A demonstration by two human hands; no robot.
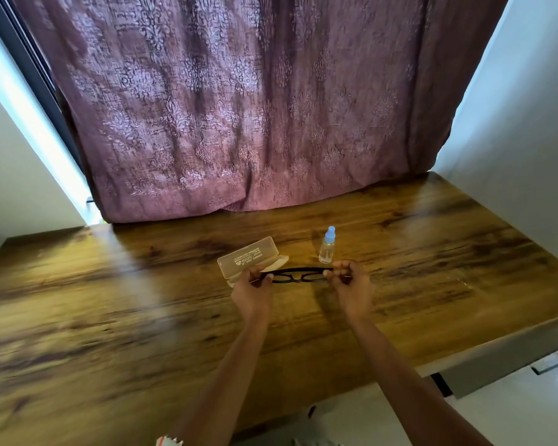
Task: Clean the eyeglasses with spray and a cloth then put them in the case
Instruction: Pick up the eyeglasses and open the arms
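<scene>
Both arms reach forward over a wooden tabletop (110, 300), and between them the black eyeglasses (298, 271) are held level just above the wood, the front of the frame running from left to right. The left grip (253, 292), a bare hand, has its fingers curled round the left end of the frame, thumb and fingertips pinching it near the hinge. The right grip (351, 284) closes the same way on the right end, fingers bent in around it. Whether the temples are folded or spread cannot be made out, since the hands cover them. Just behind the left grip lies a pale translucent case (247, 257), open, its lid tilted up so that printed lettering shows on it; in this view the near end of the case is partly covered by the fingers. To the right of the case and apart from it, a small clear spray bottle (326, 249) with a light blue cap stands upright, just beyond the right grip. A purple patterned curtain (239, 107) hangs at the far edge of the tabletop.
</scene>
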